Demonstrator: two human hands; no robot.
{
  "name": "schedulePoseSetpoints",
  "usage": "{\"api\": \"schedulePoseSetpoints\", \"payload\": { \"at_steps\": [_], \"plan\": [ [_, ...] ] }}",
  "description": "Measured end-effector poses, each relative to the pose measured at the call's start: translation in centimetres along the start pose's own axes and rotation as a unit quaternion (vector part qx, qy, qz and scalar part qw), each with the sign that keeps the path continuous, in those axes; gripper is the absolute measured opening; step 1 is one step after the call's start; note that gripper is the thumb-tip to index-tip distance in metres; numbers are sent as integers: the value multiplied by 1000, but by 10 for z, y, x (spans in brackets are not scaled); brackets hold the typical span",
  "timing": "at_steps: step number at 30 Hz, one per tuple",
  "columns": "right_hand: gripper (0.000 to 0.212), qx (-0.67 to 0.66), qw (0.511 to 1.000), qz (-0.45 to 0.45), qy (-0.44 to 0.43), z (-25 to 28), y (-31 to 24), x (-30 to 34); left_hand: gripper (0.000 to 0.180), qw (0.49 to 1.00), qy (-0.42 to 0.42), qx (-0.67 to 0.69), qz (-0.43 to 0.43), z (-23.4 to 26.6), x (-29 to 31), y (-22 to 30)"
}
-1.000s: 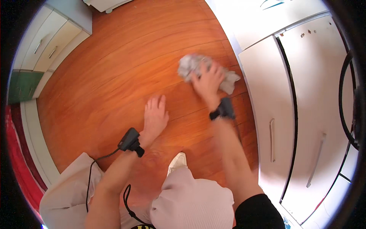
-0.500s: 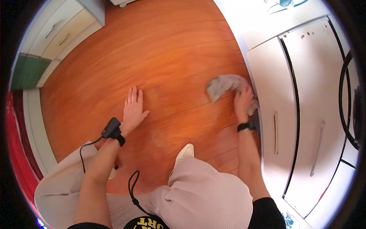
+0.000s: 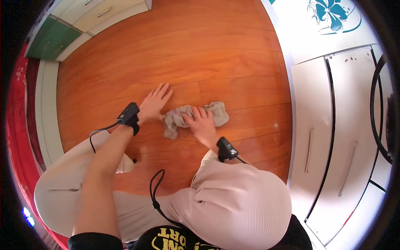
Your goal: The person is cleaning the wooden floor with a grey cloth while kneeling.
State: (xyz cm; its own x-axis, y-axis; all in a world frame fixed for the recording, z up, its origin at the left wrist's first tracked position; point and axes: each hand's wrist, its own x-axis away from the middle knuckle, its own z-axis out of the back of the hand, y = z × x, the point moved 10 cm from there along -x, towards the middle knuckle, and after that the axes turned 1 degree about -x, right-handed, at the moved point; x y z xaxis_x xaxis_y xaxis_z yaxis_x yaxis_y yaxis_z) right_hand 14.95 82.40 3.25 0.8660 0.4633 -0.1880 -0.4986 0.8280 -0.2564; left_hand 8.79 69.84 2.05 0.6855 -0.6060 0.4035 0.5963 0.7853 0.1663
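A crumpled grey-beige rag point(image 3: 218, 113) lies stretched sideways across the wooden floor in front of my knees. My right hand point(image 3: 203, 127) presses down over its middle, the fingers bent slightly into the fabric, so that cloth shows on both sides of the hand. To the left, my left hand point(image 3: 155, 103) rests palm down on the boards with its fingers spread and nothing in it. The rag's left end reaches close to the left thumb; whether they touch I cannot tell.
White drawers point(image 3: 310, 125) with long handles line the right side, below a panel with a teal flower point(image 3: 331, 16). A cabinet with a green panel point(image 3: 53, 38) stands at the far left, near red fabric point(image 3: 20, 112). My light shoe point(image 3: 204, 160) is close behind my right hand.
My right hand has swept the rag leftward from beside the drawers to the middle of the floor. The left hand stays flat on the floor. The view has shifted.
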Motion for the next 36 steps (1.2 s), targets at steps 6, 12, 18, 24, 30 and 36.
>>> {"api": "schedulePoseSetpoints", "payload": {
  "at_steps": [6, 12, 18, 24, 30, 36],
  "plan": [
    [28, 65, 990, -123, 30, 50, 197, -30, 122, 992, -48, 34, 115, -17, 40, -58],
    [51, 113, 916, -385, 17, 54, 280, -101, 128, 989, -43, -3, 143, -20, 25, -75],
    [47, 100, 992, -70, 38, -31, 37, -152, 134, 985, -22, 15, 169, -21, 26, -96],
    [49, -63, 993, 99, -16, -30, -34, -79, 132, 967, 28, 16, 252, -7, 36, -119],
    [55, -116, 992, 44, -39, -13, -12, -85, 112, 988, 122, -22, 94, 15, 13, -70],
    [61, -91, 992, 86, -1, -13, -12, -52, 66, 986, 157, -20, -56, -23, 45, -27]
  ]
}}
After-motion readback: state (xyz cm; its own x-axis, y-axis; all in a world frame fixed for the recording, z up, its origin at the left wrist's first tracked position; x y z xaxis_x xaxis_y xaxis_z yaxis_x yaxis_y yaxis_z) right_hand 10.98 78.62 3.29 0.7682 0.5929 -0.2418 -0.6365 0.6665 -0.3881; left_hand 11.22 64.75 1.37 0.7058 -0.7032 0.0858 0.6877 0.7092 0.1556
